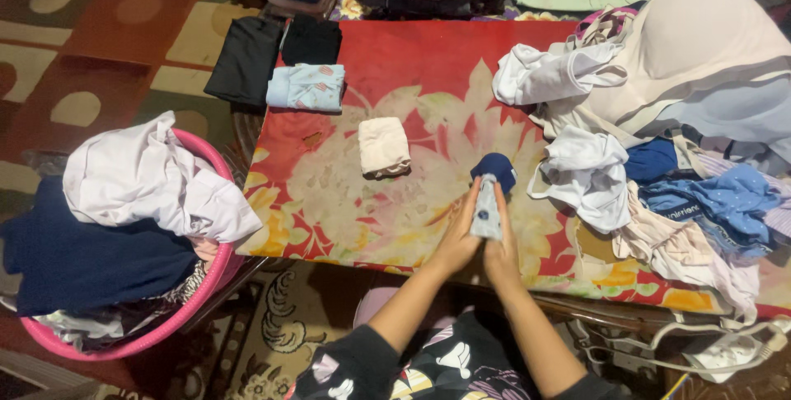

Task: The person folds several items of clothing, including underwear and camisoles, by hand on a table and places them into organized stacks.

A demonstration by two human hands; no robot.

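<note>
Both hands press a small pale-blue garment (488, 206) between them at the table's (428, 62) 6 o'clock edge: left hand (458, 239) and right hand (500, 247) grip its sides. A pink basket (216, 272) sits at 9 o'clock, a loose laundry pile (684, 103) at 3 o'clock.

Head view, the only one: worn on my head, looking steeply down and forward over my forearms at the table (395, 62), close in. Basket (216, 272) at frame left, clothes pile (700, 79) at right, carpet (99, 21) beyond.
</note>
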